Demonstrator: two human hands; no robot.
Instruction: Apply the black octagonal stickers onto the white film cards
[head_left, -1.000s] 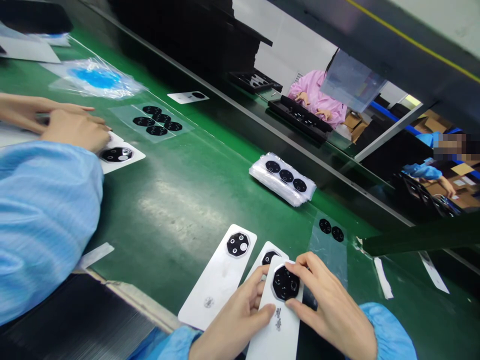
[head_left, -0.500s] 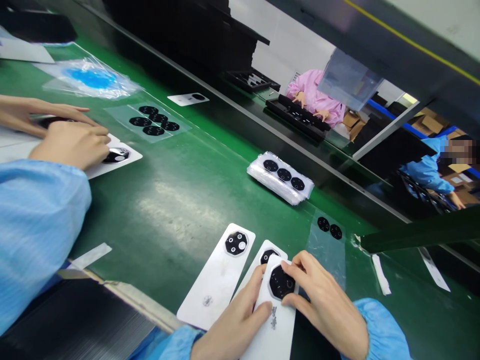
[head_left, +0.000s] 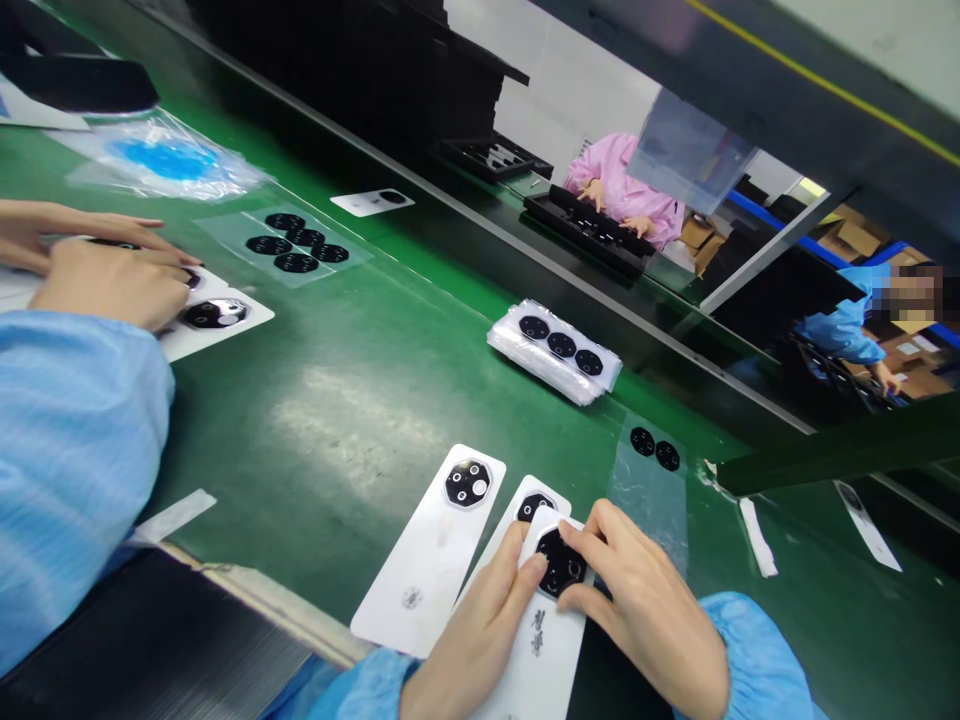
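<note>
My left hand (head_left: 476, 630) grips the left edge of a white phone back cover (head_left: 551, 655), its thumb pressing the rim of the black octagonal camera piece (head_left: 559, 565) at the top. On the opposite side, my right hand (head_left: 645, 610) pinches the cover's upper corner, thumb and index finger touching that black piece. Dark lettering shows below it. A second white cover (head_left: 495, 545) lies partly under my left hand. To its left rests another white cover (head_left: 439, 560) with a black camera area showing lens rings.
A stack of plastic-wrapped sheets (head_left: 555, 350) bears three black octagons. Beyond my right hand lies a clear film (head_left: 649, 500) with two octagons. At left, a co-worker's hands (head_left: 112, 285) work on white covers. A dark green post (head_left: 847, 455) stands right; a white strip (head_left: 757, 540) lies nearby.
My left thumb has moved up from the cover's face onto the edge of the black camera piece. My right hand keeps its grip. The whole view has shifted slightly.
</note>
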